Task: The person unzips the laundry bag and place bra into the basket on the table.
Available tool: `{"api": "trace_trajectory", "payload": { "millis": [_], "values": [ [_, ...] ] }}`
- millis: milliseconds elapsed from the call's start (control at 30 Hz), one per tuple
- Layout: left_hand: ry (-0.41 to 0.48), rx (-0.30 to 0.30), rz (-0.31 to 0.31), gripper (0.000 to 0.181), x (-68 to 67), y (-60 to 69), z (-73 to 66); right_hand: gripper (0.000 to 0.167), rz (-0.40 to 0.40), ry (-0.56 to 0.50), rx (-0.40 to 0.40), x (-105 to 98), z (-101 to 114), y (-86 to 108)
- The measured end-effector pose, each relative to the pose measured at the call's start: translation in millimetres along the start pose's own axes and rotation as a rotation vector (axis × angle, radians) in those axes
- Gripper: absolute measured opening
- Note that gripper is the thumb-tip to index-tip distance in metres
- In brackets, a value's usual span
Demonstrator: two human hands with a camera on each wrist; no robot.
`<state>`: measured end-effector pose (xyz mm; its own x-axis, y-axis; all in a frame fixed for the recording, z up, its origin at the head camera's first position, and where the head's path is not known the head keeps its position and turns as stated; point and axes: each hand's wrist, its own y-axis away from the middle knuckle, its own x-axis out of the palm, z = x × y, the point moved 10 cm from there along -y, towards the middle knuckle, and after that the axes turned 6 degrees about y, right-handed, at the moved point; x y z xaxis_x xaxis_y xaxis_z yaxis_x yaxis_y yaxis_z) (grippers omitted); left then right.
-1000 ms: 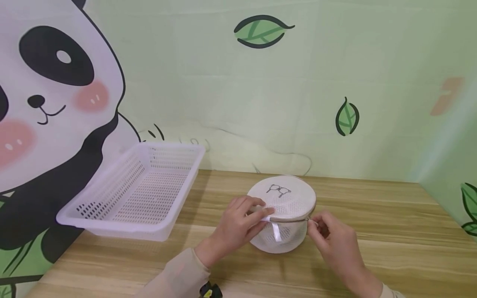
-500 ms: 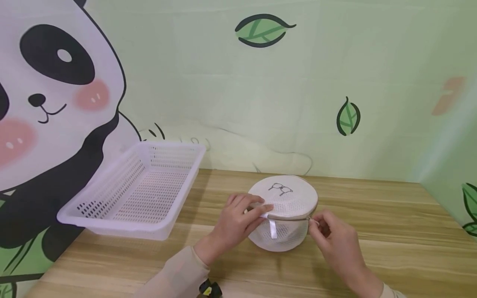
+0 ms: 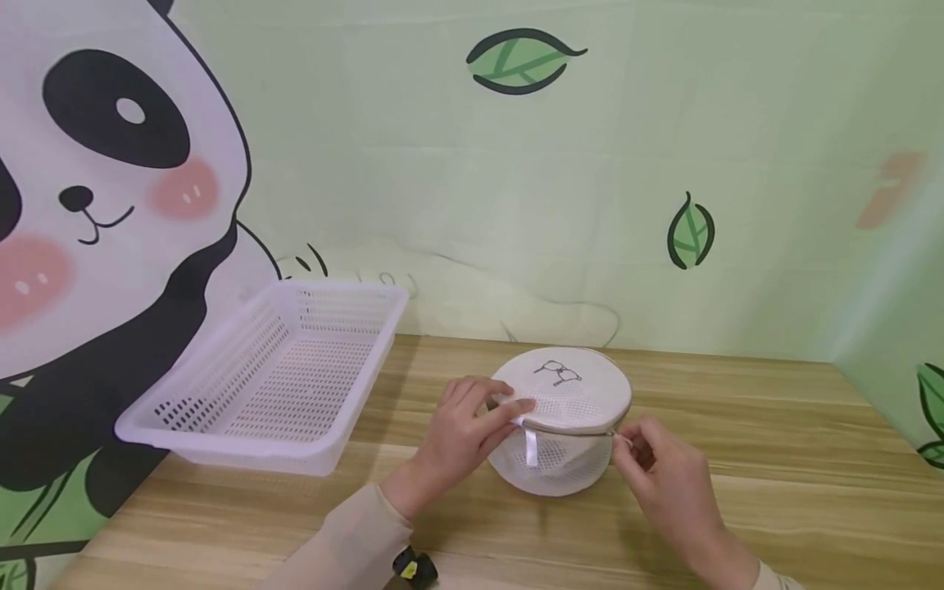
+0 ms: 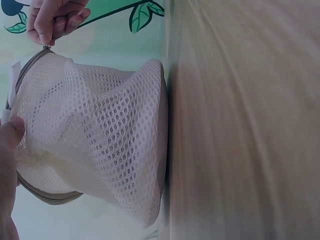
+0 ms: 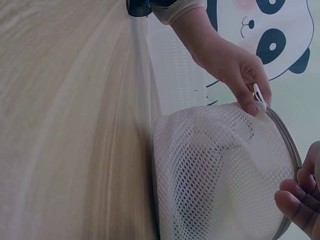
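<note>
A round white mesh laundry bag (image 3: 549, 471) stands upright on the wooden table. Its lid (image 3: 583, 393) carries a line drawing of glasses, and a grey-brown zipper (image 3: 564, 430) runs around the rim. At the rim's front left, my left hand (image 3: 460, 426) pinches the edge beside a hanging white ribbon tab (image 3: 531, 449). My right hand (image 3: 667, 475) pinches at the zipper on the right, where a small metal slider (image 4: 46, 47) shows under its fingertips in the left wrist view. The mesh side (image 4: 115, 130) looks creased. Whatever the bag contains cannot be made out.
A white perforated plastic basket (image 3: 332, 447) sits to the left on the table (image 3: 796, 459). Behind stands a pale green backdrop (image 3: 442, 205) printed with a panda and leaves. A dark wrist device (image 3: 415, 568) shows near my left sleeve.
The white tab and my left hand have shifted slightly left along the front of the bag. My right hand stays almost in place at the zipper, still pinching.
</note>
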<state>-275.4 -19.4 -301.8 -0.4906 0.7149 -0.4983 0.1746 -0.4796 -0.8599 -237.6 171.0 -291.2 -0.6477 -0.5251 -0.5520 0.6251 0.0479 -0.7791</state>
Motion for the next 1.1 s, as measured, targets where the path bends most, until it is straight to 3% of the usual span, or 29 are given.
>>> {"api": "trace_trajectory", "payload": {
  "millis": [700, 1100],
  "values": [
    [0.014, -0.032, 0.024, 0.029, 1.3, 1.4, 9.5, 0.019, -0.007, -0.015, -0.020, 0, 3, 0.3],
    [0.025, -0.012, 0.011, 0.029, 0.6, 3.3, 13.6, 0.017, 0.007, 0.005, -0.006, 1, 0, -0.1]
  ]
}}
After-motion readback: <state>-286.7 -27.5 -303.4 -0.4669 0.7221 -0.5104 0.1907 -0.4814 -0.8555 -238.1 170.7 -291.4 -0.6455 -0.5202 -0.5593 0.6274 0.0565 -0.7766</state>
